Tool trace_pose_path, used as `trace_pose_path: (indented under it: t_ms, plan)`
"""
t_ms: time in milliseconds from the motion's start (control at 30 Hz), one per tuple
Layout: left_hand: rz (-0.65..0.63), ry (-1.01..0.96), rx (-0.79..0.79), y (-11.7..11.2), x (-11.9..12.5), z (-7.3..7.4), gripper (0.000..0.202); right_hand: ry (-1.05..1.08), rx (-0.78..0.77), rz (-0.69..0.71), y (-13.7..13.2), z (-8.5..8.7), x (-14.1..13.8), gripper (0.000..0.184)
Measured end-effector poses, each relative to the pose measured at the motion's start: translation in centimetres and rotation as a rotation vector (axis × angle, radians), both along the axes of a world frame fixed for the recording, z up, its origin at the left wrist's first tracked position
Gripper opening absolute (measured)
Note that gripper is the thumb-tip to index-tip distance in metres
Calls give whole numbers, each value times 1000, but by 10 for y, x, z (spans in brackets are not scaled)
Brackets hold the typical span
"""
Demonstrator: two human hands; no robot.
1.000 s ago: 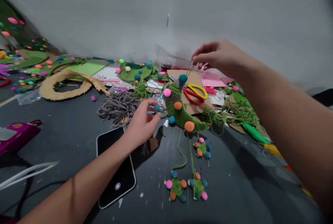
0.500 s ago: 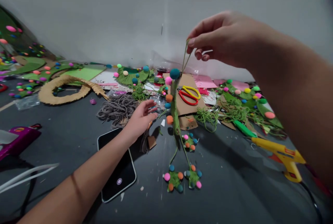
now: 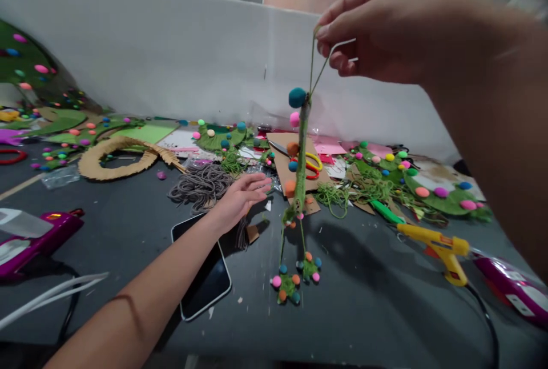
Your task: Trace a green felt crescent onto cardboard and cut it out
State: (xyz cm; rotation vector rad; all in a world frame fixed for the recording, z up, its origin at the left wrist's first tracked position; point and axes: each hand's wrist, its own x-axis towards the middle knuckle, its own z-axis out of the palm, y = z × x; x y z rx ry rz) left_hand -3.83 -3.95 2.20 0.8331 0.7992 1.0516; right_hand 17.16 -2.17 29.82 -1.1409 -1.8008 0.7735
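My right hand is raised high and pinches the green string loop of a hanging yarn ornament. The ornament is a green wrapped crescent seen edge-on, studded with teal, pink and orange pom-poms. Small pom-pom tassels dangle from it on strings just above the dark table. My left hand hovers low to the left of the ornament with fingers stretched out, holding nothing, beside a pile of grey yarn and above a black phone.
Red-and-yellow scissors lie on cardboard behind the ornament. A yellow glue gun lies at right, a purple glue gun at left. A tan crescent, green crescents with pom-poms and yarn scraps line the white back wall.
My right hand lifted the ornament by its loop off the table until it hangs upright and turned edge-on. My left hand let go of it and opened.
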Motion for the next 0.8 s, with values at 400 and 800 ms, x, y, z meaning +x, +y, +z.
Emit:
trace_pose_path:
  t_ms: [400,800]
  plan:
    - [-132,-376,90,-4,-21,27,45,-92,-45,158,-8,32,-22,36]
    - [-71,-200,241,-5,-17,27,32,-45,-78,0,-19,15,-30,35]
